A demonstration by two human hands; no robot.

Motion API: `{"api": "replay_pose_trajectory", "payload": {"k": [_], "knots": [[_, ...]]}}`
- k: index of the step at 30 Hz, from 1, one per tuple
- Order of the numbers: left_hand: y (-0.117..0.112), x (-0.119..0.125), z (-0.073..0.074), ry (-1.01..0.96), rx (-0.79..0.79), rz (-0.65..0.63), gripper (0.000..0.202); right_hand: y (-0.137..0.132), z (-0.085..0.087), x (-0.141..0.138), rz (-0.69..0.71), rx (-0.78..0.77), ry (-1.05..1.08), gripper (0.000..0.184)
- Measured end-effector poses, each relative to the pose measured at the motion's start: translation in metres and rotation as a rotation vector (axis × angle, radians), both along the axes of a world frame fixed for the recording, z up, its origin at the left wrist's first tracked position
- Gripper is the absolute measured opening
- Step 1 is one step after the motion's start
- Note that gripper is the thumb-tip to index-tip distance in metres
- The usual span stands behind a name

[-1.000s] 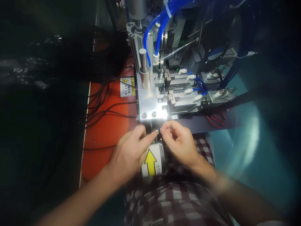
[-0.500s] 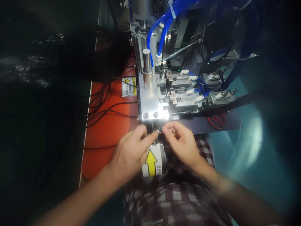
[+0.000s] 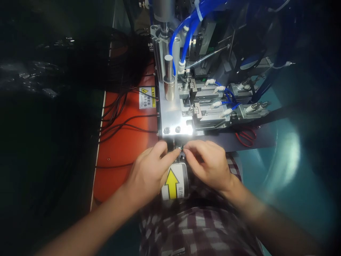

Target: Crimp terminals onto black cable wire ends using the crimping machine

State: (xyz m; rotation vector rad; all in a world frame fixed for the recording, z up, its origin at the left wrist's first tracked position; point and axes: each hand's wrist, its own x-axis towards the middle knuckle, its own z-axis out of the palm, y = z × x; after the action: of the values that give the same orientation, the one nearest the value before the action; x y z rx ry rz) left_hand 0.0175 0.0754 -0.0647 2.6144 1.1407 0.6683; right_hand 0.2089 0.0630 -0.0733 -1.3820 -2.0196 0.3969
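Note:
My left hand is closed in a pinch, thumb and forefinger meeting just in front of the machine's metal block. Facing it, my right hand pinches too, its fingertips almost touching the left thumb. Between them show thin wires with a small pale bit at the end; the fingers hide most of it. Below the fingertips is a white label with a yellow arrow, on a part close to my lap.
Black cables run across the orange surface on the left, beside a warning label. Air cylinders with blue hoses stand ahead. Red-handled pliers or scissors lie at right, partly hidden under the machine.
My right hand has turned slightly and its fingertips have come nearer to the left thumb. The coloured wires that showed between the hands are now mostly covered. The view has shifted slightly.

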Motion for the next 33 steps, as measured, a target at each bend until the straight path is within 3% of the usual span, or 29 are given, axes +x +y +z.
{"api": "replay_pose_trajectory", "payload": {"k": [3,9,13,21,33], "knots": [[0.0003,0.0006,0.0005,0.000,0.001,-0.004,0.033,0.0005,-0.0014,0.0015,0.046,0.048,-0.048,0.009],[0.0006,0.0020,0.0012,0.001,-0.015,0.012,0.031,-0.0042,-0.0023,0.0005,-0.175,-0.283,0.299,0.009],[0.0002,0.0017,0.0005,-0.006,-0.012,0.007,0.031,-0.0037,-0.0008,-0.0005,-0.179,-0.382,0.342,0.009],[0.0002,0.0005,0.0009,-0.002,-0.003,0.000,0.031,0.0003,0.0034,-0.0068,-0.121,-0.312,0.239,0.010],[0.0001,0.0013,0.0006,0.000,-0.022,0.008,0.031,-0.0028,-0.0052,-0.0060,-0.130,-0.324,0.202,0.010]]}}
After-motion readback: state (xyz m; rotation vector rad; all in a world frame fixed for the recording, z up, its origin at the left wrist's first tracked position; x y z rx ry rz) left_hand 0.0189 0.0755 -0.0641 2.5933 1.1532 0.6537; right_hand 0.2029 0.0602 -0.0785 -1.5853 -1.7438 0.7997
